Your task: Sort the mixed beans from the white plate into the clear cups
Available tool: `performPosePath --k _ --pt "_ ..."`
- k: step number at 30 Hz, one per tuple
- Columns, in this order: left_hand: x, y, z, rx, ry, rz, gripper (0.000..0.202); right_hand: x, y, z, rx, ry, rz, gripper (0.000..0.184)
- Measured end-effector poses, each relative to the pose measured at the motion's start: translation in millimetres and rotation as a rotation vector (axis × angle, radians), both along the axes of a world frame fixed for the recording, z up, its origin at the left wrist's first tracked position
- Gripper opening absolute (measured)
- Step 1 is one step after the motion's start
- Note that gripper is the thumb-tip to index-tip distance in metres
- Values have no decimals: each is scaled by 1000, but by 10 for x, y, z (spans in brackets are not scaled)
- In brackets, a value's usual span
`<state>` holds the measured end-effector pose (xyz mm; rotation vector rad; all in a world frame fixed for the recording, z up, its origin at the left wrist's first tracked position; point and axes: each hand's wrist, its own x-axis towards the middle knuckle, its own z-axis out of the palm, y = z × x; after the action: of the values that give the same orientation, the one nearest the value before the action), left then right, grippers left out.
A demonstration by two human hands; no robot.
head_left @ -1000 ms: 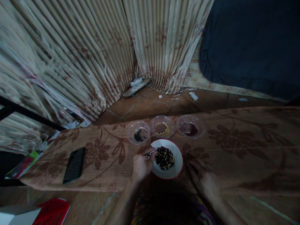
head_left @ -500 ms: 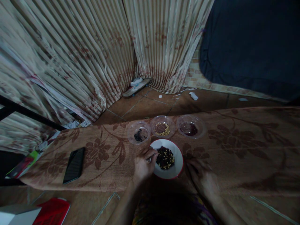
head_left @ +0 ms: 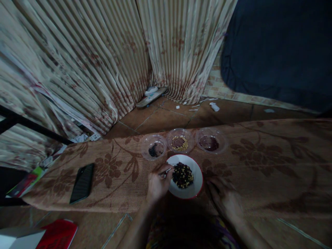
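My left hand (head_left: 158,181) is closed on slim metal tweezers (head_left: 166,171), at the left rim of a white bowl with a red edge (head_left: 198,176). Their tips reach the mixed dark and yellow beans (head_left: 183,175) heaped in the bowl; whether a bean is pinched cannot be made out. To the right of the bowl, my right hand (head_left: 225,197) lies on the cloth, fingers stretched out and holding nothing visible. Beyond the bowl stand three clear plastic bowls: one with black beans (head_left: 155,150), one with yellow beans (head_left: 183,144), one with dark red beans (head_left: 213,144).
A brown flowered cloth (head_left: 261,166) covers the long low table. On its left lies a black phone (head_left: 82,183). Behind are striped curtains (head_left: 176,52), a skateboard (head_left: 151,97) and scraps on the tiled floor. A red bag (head_left: 59,233) sits at lower left.
My left hand has shifted very slightly at the bowl's left rim, and the tweezers show more clearly over the beans. My right hand stays on the cloth.
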<state>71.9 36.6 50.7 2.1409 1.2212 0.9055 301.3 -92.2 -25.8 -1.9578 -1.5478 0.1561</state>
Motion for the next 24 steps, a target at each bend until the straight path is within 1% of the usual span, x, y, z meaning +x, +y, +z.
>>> performPosePath --k 8,15,21,24 --pt "21 11 14 -17 0 -18 9 4 2 2 -1 -11 10 34" --pt "59 13 55 -31 -21 -34 10 6 -1 -2 10 -20 -3 34" --pt "71 16 60 -76 -33 -42 10 8 4 11 30 -33 11 36" --pt "73 14 63 -72 -30 -42 10 8 6 21 38 -43 25 36"
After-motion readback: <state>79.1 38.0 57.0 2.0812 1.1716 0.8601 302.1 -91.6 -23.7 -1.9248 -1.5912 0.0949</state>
